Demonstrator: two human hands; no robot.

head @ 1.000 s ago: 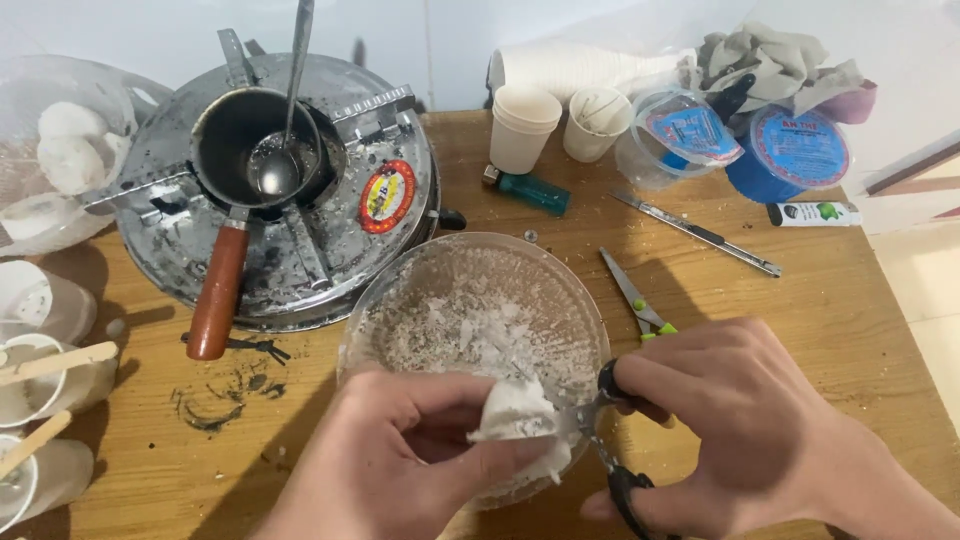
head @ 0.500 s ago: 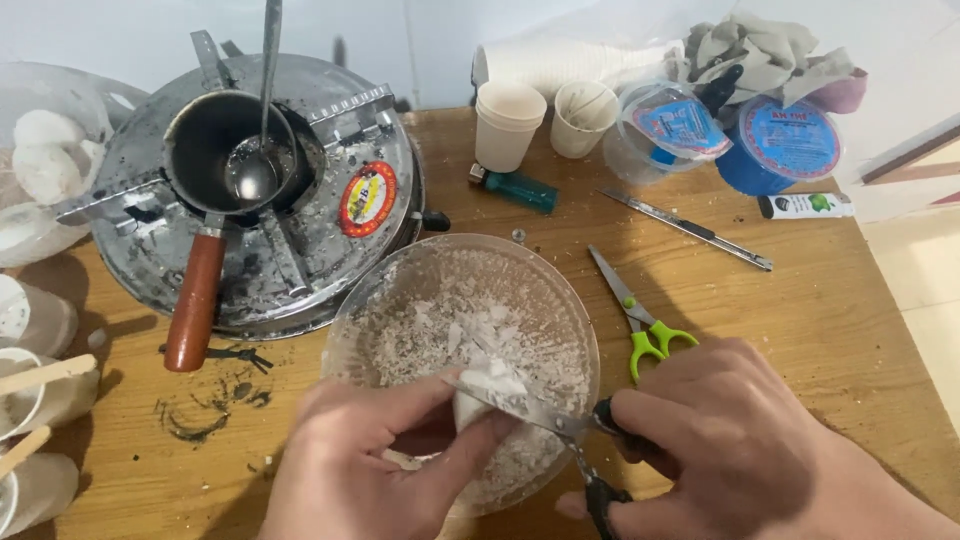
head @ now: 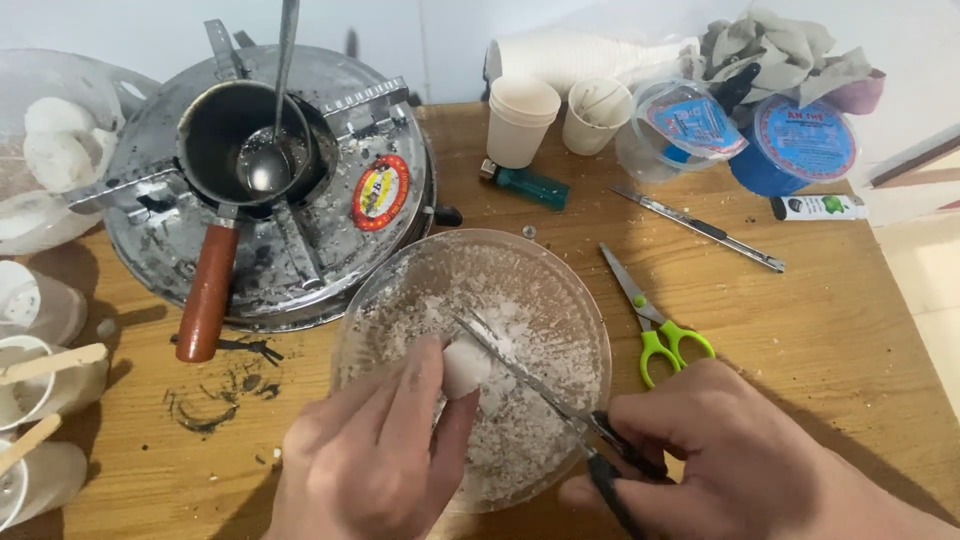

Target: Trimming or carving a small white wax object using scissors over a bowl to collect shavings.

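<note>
white lump (head: 465, 366), clear bowl (head: 580, 300) of white flakes, green-handled scissors (head: 655, 318), black-handled scissors (head: 570, 415), brown pan handle (head: 207, 298)

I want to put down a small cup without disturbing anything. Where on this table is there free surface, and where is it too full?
Free: the wood right of the green-handled scissors, below the craft knife, running to the table edge. A smaller, soot-marked patch lies between the pan's brown handle and the left hand. Crowded: the back row of paper cups and tubs, and the left edge with its cups.

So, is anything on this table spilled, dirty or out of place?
Yes. Black scorch-like marks stain the wooden table in front of the stove, below the pot's brown handle. A few white crumbs lie outside the glass bowl.
</note>
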